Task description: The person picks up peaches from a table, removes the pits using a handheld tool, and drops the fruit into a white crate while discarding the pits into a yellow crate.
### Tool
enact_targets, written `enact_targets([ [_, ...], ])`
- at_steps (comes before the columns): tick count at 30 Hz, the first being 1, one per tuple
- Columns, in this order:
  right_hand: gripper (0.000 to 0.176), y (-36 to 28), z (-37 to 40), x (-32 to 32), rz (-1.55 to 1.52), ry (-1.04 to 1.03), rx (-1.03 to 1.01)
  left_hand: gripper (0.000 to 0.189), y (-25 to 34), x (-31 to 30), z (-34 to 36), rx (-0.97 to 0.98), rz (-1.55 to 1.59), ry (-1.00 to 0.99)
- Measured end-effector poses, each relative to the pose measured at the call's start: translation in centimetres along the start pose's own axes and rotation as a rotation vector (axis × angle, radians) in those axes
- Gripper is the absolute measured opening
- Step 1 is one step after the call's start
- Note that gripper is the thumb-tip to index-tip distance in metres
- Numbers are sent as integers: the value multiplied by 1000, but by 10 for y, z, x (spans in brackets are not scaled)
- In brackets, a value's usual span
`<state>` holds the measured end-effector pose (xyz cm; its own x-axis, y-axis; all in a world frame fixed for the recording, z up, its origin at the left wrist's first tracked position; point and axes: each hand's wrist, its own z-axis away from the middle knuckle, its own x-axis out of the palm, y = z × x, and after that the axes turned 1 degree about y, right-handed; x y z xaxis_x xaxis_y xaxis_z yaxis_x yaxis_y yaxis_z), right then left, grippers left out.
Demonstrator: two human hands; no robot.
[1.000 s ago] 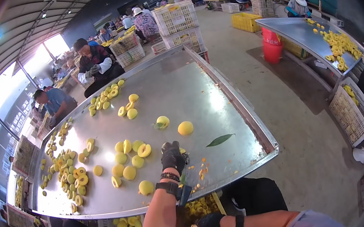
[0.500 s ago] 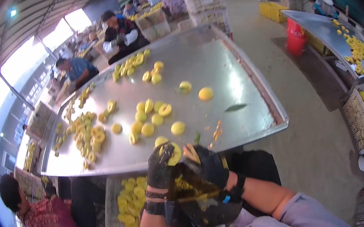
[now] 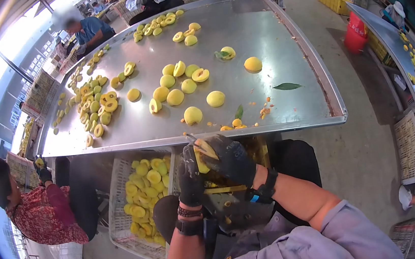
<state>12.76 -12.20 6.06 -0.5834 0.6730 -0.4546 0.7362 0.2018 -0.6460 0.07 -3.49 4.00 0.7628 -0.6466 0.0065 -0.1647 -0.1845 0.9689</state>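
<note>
My left hand (image 3: 189, 177), in a dark glove, is closed around a yellow peach half (image 3: 201, 164) at the table's near edge. Pressed close to it, my gloved right hand (image 3: 232, 160) grips a wooden-handled tool (image 3: 206, 149) with a thin metal end; its working tip is partly hidden. Just beyond my hands, a whole yellow peach (image 3: 193, 115) lies on the metal table (image 3: 297, 111). More whole and halved peaches (image 3: 175, 97) are spread over the middle, and a pile of halves (image 3: 93, 109) covers the left part.
A white crate (image 3: 122, 231) of peach halves stands below the table to my left. A person in a red patterned top (image 3: 48, 214) sits beyond it. A green leaf (image 3: 287, 86) and orange scraps (image 3: 265, 110) lie on the right. A red bucket (image 3: 355, 33) stands farther off.
My view has tilted down, so the table appears higher. My hands have come together, bringing the tool against the peach half. A peach near my left hand is now more fully visible.
</note>
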Motion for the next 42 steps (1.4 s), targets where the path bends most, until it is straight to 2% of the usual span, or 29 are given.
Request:
enact_targets([
  [3, 40, 5, -1, 9, 20, -85, 16, 33, -16, -3, 2, 82, 78, 6],
  [6, 37, 8, 1, 17, -4, -64, 67, 31, -7, 4, 1, 146, -148, 124],
  [9, 34, 8, -6, 17, -62, -75, 66, 29, -22, 0, -1, 324, -507, 165],
  [11, 33, 17, -6, 19, -146, -142, 161, 31, -34, -5, 1, 527, -948, 170],
  [13, 34, 21, -8, 18, -173, -188, 210, 34, -36, -5, 2, 548, -1037, 163],
  [15, 36, 21, -7, 16, -145, -217, 226, 39, -35, -2, 6, 374, -771, 145],
  [17, 37, 24, 4, 20, -167, -267, 46, 34, -38, -7, 6, 182, -655, 160],
  [18, 38, 22, 8, 20, -176, -291, -44, 35, -35, -5, 2, 109, -429, 180],
  [20, 38, 15, 16, 15, -281, -193, 99, 39, -29, -1, -3, -4, 47, 268],
  [21, 38, 10, 17, 10, -333, -146, 169, 41, -23, -1, -7, -47, 130, 291],
  [24, 37, 10, 7, -5, -192, -184, 296, 48, -22, 4, -5, -105, 394, 355],
  [25, 36, 2, 4, -12, -35, -307, 327, 49, -21, 5, -5, -129, 468, 339],
  [26, 36, 4, 8, -9, 9, -299, 275, 50, -19, 7, -5, -153, 538, 320],
  [28, 37, 8, 17, 2, 96, -282, 175, 48, -11, 11, -4, -54, 400, 240],
  [32, 37, 6, 17, 6, 234, -314, 179, 43, -19, 6, -6, 28, 258, 157],
  [35, 36, 3, 14, 6, 284, -341, 184, 42, -18, 9, -7, 80, 184, 199],
  [38, 34, 2, 15, 7, 339, -357, 197, 38, -21, 11, -6, -1, 293, 261],
  [42, 30, -1, 11, 8, 348, -464, 252, 36, -23, 9, -5, 101, -23, 265],
])
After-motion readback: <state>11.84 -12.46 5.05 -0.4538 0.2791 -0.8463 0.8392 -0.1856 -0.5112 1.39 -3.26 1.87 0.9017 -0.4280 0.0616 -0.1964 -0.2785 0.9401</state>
